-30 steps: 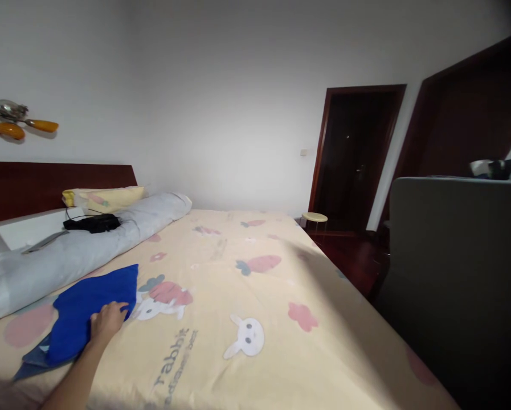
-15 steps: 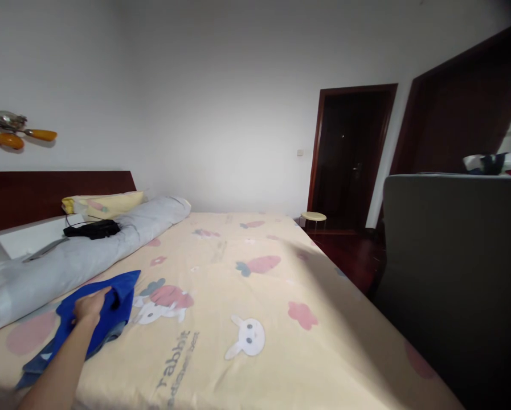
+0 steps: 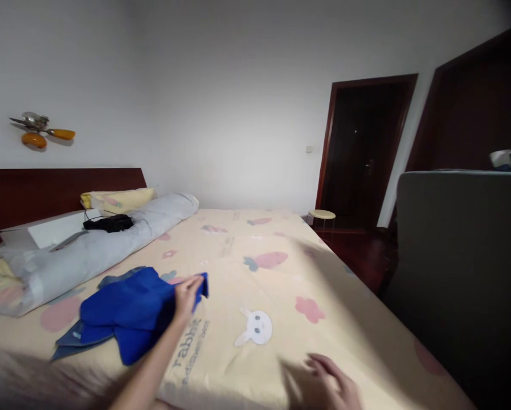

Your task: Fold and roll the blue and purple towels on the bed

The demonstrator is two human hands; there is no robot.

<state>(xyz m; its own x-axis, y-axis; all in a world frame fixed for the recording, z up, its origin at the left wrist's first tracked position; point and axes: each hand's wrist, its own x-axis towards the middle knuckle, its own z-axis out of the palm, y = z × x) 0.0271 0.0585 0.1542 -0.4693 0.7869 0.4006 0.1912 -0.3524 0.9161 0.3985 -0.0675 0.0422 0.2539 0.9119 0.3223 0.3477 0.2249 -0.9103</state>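
Observation:
My left hand (image 3: pixel 189 293) is closed on the right end of a bright blue cloth piece (image 3: pixel 131 307), perhaps a garment, with the fingers pinching its edge. This cloth lies loosely spread on the bed. From under it stick out parts of a darker grey-blue cloth (image 3: pixel 73 339), which looks like denim. At the lower edge of the view, my right hand (image 3: pixel 334 384) hovers over the sheet with its fingers apart and nothing in them. It is partly cut off by the frame.
The bed has a cream sheet (image 3: pixel 276 290) with rabbit and carrot prints. Along its left side lie a rolled grey quilt (image 3: pixel 110 250), a black item (image 3: pixel 110 222), a white box (image 3: pixel 58 228) and a yellow pillow (image 3: pixel 129 199). A dark panel (image 3: pixel 464 273) stands right; a stool (image 3: pixel 322 214) is farther back.
My left hand has moved right, drawing the blue cloth's end with it and spreading the cloth out. My right hand has come into view at the bottom. The camera has turned slightly left.

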